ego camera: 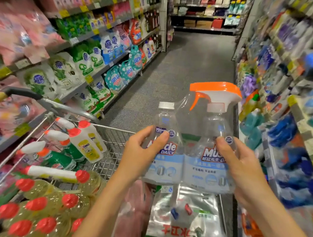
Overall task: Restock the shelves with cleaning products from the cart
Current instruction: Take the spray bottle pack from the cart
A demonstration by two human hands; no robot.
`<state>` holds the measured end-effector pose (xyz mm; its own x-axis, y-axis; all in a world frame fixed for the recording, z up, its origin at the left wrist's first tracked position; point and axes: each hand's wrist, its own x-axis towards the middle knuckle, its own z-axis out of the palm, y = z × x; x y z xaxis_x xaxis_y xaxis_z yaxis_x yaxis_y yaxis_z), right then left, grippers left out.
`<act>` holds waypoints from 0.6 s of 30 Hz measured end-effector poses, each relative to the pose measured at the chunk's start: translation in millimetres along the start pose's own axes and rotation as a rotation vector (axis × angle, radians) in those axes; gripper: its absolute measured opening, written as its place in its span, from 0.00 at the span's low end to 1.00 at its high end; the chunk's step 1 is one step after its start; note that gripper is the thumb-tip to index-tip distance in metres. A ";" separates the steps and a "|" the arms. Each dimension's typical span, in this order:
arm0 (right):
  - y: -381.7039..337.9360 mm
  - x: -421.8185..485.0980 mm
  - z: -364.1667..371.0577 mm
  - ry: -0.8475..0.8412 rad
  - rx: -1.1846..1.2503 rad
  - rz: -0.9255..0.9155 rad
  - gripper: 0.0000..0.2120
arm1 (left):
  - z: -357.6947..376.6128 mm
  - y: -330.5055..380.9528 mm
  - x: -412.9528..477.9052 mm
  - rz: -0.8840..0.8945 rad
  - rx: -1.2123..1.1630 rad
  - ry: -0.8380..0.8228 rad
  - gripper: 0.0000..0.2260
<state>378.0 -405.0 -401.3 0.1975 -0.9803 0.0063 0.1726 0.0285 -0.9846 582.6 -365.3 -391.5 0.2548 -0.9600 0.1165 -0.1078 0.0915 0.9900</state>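
Note:
Both my hands hold up a clear twin pack of cleaner above the cart. It joins a refill bottle with a white cap and a spray bottle with an orange and white trigger head. My left hand grips the refill side, thumb on the label. My right hand grips the spray bottle's side. The wire cart below carries white bottles with red caps, green bottles and yellow bottles with red caps.
Shelves of detergent bags line the left of the aisle. Shelves of blue and purple cleaning products stand close on the right. Grey floor runs ahead to a far shelf. A clear bag with printed text lies in the cart.

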 end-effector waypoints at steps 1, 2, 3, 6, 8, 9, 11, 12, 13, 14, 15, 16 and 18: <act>-4.2 -7.8 1.1 0.014 -0.003 -0.007 0.09 | 1.1 2.7 -4.5 0.003 -0.025 0.001 0.08; -8.4 -16.2 2.5 0.036 -0.006 -0.013 0.10 | 1.9 6.0 -8.8 0.006 -0.042 -0.008 0.10; -11.3 -26.1 3.2 0.062 -0.015 -0.019 0.10 | 2.5 9.3 -13.4 0.007 -0.053 -0.029 0.12; -17.3 -62.1 6.1 0.154 -0.062 -0.056 0.18 | 1.6 16.0 -29.2 0.026 -0.092 -0.120 0.11; -18.5 -89.9 8.3 0.223 -0.098 -0.070 0.21 | -0.3 19.8 -42.1 0.044 -0.094 -0.189 0.10; -18.3 -105.4 10.0 0.261 -0.110 -0.077 0.20 | -1.1 21.4 -50.1 0.051 -0.091 -0.229 0.10; -15.7 -138.8 13.5 0.344 -0.118 -0.100 0.20 | -2.6 25.7 -68.1 0.061 -0.091 -0.313 0.09; -13.9 -156.6 15.8 0.395 -0.126 -0.101 0.24 | -2.9 28.1 -77.1 0.061 -0.096 -0.356 0.07; -12.0 -175.4 17.9 0.449 -0.131 -0.089 0.29 | -2.3 30.8 -86.2 0.061 -0.101 -0.402 0.06; -9.8 -195.0 19.7 0.499 -0.125 -0.078 0.32 | -1.0 33.0 -95.8 0.064 -0.105 -0.449 0.04; -9.5 -216.0 22.2 0.550 -0.111 -0.070 0.34 | 1.7 35.2 -106.3 0.066 -0.111 -0.501 0.04; -9.3 -238.6 24.1 0.601 -0.102 -0.068 0.35 | 5.4 36.7 -118.2 0.064 -0.115 -0.560 0.04; -10.8 -283.5 26.7 0.719 -0.138 -0.081 0.34 | 14.7 39.6 -144.4 0.065 -0.130 -0.675 0.05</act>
<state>345.9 -122.2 -387.8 -0.5008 -0.8655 0.0109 0.0272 -0.0283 -0.9992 527.4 -227.0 -370.3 -0.4068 -0.9024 0.1424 0.0247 0.1449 0.9891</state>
